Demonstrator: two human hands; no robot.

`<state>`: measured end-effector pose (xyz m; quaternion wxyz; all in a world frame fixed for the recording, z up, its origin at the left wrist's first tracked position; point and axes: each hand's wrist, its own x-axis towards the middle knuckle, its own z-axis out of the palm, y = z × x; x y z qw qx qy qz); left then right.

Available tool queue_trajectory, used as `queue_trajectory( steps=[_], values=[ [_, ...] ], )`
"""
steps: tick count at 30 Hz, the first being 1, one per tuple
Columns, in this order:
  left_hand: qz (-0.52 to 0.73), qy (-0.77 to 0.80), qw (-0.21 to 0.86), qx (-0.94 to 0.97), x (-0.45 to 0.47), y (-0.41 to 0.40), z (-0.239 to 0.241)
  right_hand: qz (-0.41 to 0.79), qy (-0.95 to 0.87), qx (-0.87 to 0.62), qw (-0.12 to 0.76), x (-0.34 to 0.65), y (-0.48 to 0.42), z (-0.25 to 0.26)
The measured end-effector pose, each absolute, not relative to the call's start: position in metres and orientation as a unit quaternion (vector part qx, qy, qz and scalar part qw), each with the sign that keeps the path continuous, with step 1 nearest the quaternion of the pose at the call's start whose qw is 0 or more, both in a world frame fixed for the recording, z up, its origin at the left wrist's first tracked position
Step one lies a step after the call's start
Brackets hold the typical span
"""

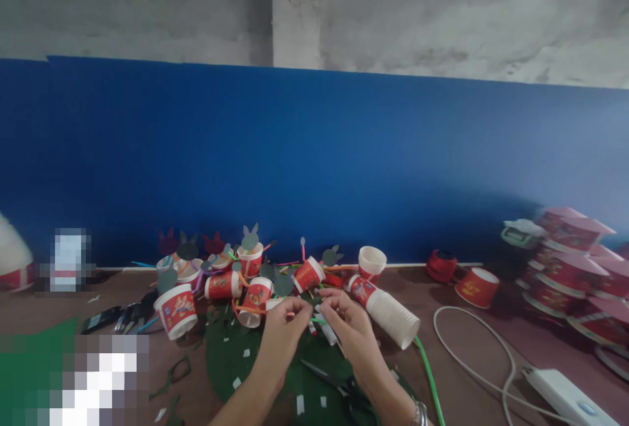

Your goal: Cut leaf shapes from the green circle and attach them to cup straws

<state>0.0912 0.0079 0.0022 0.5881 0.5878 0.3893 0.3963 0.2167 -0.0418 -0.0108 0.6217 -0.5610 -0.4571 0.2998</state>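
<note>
My left hand (289, 318) and my right hand (346, 321) are close together over the dark green sheet (221, 373), fingertips pinched. A thin green strip (319, 321) spans the small gap between them; its ends are hidden by my fingers. Just behind and below the fingers lies a white, marker-like stick (328, 333). Open-bladed scissors (327, 373) rest on the sheet, their dark handles partly behind my right wrist. Left of my hands, several red and white paper cups (177, 311) carry coloured stick arms and dark round heads with ears.
A stack of nested paper cups (393, 318) lies on its side at right. Beyond it are a red tape roll (441, 265), a white cable (511, 360), a power strip (565, 393) and piled red cups (570, 269). A blue panel (314, 164) closes off the back.
</note>
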Motion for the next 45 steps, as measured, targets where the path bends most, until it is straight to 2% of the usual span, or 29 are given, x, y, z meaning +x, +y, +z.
queue_trajectory(
  steps=[18,21,24,28,34,45],
  values=[
    [0.404,0.359,0.565,0.624,0.091,0.008,0.0,0.124,-0.508,-0.602,0.603,0.214,-0.047,-0.005],
    [0.412,0.345,0.569,0.622,0.09,0.009,0.0,0.139,-0.487,-0.608,0.611,0.215,-0.047,-0.005],
    [0.418,0.333,0.563,0.631,0.09,0.008,0.003,0.222,-0.459,-0.587,0.628,0.217,-0.043,-0.005],
    [0.396,0.333,0.57,0.639,0.09,0.007,0.007,0.31,-0.476,-0.571,0.592,0.219,-0.041,-0.008],
    [0.376,0.328,0.603,0.622,0.09,0.006,0.007,0.225,-0.534,-0.593,0.56,0.216,-0.047,-0.005],
    [0.36,0.358,0.637,0.58,0.094,0.004,0.005,0.212,-0.497,-0.605,0.584,0.206,-0.042,-0.018]
  ],
)
